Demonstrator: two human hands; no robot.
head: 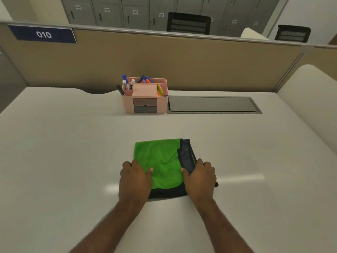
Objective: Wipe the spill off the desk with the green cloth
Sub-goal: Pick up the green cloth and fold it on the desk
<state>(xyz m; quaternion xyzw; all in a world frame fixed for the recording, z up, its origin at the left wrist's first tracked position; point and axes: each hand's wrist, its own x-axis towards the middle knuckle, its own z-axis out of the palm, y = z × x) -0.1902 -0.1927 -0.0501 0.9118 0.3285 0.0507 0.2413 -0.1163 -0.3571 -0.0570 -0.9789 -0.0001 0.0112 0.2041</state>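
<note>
Green cloth (161,162): folded, flat on counter (73,152).
Left hand (135,177): fingers curled on cloth's left edge.
Right hand (200,177): fingers curled on its dark right border.

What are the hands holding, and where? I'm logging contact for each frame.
Both hands are on the green cloth: left hand at its near-left edge, right hand over its dark near-right border. It lies flat on the desk.

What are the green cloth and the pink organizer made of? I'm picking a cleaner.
Green cloth: soft, matte fabric with dark edging, likely microfibre; it creases under the hands. Pink organizer: looks like smooth moulded plastic, with rigid thin walls and an even sheen.
</note>
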